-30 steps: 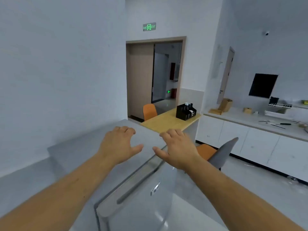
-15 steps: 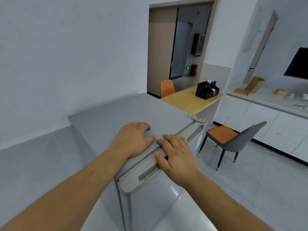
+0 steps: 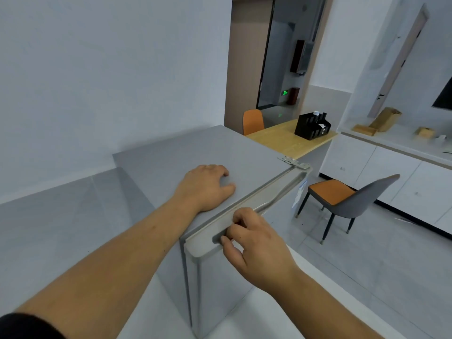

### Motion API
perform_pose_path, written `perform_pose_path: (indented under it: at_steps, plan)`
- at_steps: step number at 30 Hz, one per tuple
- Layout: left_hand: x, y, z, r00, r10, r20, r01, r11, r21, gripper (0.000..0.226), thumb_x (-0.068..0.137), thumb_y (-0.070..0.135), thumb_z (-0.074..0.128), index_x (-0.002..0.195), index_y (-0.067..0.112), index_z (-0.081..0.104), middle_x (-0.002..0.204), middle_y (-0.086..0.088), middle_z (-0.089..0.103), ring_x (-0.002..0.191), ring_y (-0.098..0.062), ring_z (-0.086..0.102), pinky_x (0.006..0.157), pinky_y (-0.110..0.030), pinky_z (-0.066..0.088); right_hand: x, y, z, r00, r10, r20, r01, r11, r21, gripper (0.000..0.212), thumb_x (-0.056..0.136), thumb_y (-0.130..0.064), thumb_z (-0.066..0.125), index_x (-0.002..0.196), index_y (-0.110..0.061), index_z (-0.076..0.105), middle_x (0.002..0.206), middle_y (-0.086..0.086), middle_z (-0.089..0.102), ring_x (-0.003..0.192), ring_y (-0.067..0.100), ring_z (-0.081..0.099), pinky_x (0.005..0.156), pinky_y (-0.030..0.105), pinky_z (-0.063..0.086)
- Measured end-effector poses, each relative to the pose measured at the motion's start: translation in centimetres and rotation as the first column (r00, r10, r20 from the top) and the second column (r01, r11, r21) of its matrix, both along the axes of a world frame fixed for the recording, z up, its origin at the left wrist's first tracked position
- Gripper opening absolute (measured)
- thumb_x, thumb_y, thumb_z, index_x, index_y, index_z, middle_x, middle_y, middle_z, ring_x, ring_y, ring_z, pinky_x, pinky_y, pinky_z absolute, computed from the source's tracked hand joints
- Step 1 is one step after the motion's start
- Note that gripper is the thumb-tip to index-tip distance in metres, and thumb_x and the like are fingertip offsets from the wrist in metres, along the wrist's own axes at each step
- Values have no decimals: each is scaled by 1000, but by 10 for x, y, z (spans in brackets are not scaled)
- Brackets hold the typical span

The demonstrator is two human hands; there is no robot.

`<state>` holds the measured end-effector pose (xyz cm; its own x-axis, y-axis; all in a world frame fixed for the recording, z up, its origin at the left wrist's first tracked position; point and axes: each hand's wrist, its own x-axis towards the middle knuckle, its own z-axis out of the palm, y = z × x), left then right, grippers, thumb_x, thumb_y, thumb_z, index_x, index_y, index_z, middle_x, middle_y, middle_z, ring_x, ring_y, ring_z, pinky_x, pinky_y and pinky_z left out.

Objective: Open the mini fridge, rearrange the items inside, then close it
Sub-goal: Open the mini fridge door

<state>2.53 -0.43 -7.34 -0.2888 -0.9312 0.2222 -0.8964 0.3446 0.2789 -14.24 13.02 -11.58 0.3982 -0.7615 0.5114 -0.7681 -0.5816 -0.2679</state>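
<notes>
A grey mini fridge (image 3: 171, 160) stands in front of me, seen from above, and its door (image 3: 210, 285) looks shut. My left hand (image 3: 208, 187) lies flat, palm down, on the fridge's top near the front edge. My right hand (image 3: 254, 243) has its fingers curled into the recessed handle (image 3: 274, 201) along the door's top edge, near the edge opposite the hinge. A metal hinge (image 3: 293, 162) sits at the far corner of the door. The inside of the fridge is hidden.
A grey chair with an orange seat (image 3: 342, 194) stands on the floor to the right of the fridge. Behind it runs a white cabinet counter (image 3: 391, 162). A wooden table (image 3: 288, 140) with a black organiser (image 3: 311, 128) stands beyond the fridge, near an open doorway (image 3: 276, 62).
My left hand stays flat on the fridge's top. My right hand has slid down from the door's top edge and hooked its fingers into the recessed handle. The view has tilted further down.
</notes>
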Motion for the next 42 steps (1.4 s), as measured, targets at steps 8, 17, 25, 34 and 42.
perform_pose_path:
  at_steps: [8,17,25,34,42]
  plan:
    - [-1,-2,-2,1000,0,-1,0,1000,-6,55,93,63,50,135,28,58,143,0,60,128,-24,52,101,-39,42,-35,18,31,957,-265,114,258,963,75,16,94,-49,53,91,-33,55,94,-17,53,89,5,49,73,17,43]
    - [-1,-3,-5,999,2,38,0,1000,-31,54,93,65,45,133,31,58,141,2,62,124,-24,55,97,-44,48,-92,27,45,867,-460,-194,499,789,358,57,93,-45,56,142,-19,43,140,0,49,131,21,45,107,36,41]
    - [2,4,-4,999,-29,41,31,997,-65,52,92,65,45,128,31,61,133,2,67,116,-22,59,91,-43,50,-148,53,48,761,-530,-374,638,713,290,35,95,-23,56,129,-16,53,135,1,55,111,24,60,84,37,53]
    - [3,7,-3,999,-27,37,30,996,-82,49,93,64,46,126,32,62,132,2,67,117,-23,59,91,-45,51,-211,64,45,613,-679,-404,788,563,249,63,84,1,46,141,-24,46,144,-3,52,111,25,60,87,43,57]
    - [4,7,-3,999,-39,27,41,996,-82,50,93,65,44,126,32,62,132,4,68,115,-21,60,91,-44,52,-241,42,41,515,-718,-468,857,453,246,63,89,-16,52,148,-28,31,160,-3,35,139,28,39,112,64,32]
